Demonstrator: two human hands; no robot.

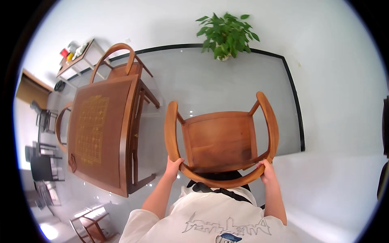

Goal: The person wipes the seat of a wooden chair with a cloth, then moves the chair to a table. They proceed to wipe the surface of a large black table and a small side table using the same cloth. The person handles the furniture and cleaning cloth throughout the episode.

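A wooden armchair (pixel 220 141) with a curved horseshoe rail is right in front of my body, its seat facing away from me. My left hand (pixel 175 166) grips the rail on the left side, thumb over the top. On the right side of the same rail, my right hand (pixel 265 170) is closed around the wood. The back of the rail curves close against my waist. Most of the chair's legs are hidden beneath the seat, so I cannot tell whether they touch the floor.
To the left stands a wooden table (pixel 118 127) with a board-game grid on top. Another round-backed chair (pixel 124 65) is at its far side. A potted plant (pixel 226 36) sits by the far wall. Black chairs (pixel 42 167) and a side table (pixel 76 62) are farther left.
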